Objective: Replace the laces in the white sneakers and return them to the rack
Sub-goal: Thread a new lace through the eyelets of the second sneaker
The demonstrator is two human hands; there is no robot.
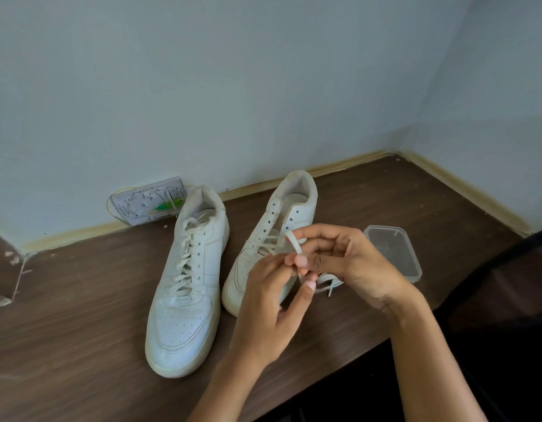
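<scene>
Both forearms are showing bare to the frame's lower edge, with no sleeves; the left hand (pixel 265 303) and right hand (pixel 351 263) are wearing pale pink nail polish.

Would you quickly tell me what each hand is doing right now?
Left hand: fingers pinching the white lace.
Right hand: fingers curled round the same lace.

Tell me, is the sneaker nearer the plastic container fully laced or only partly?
Partly laced: the right sneaker shows empty upper eyelets, and both hands, left hand and right hand, hold its loose lace.
</scene>
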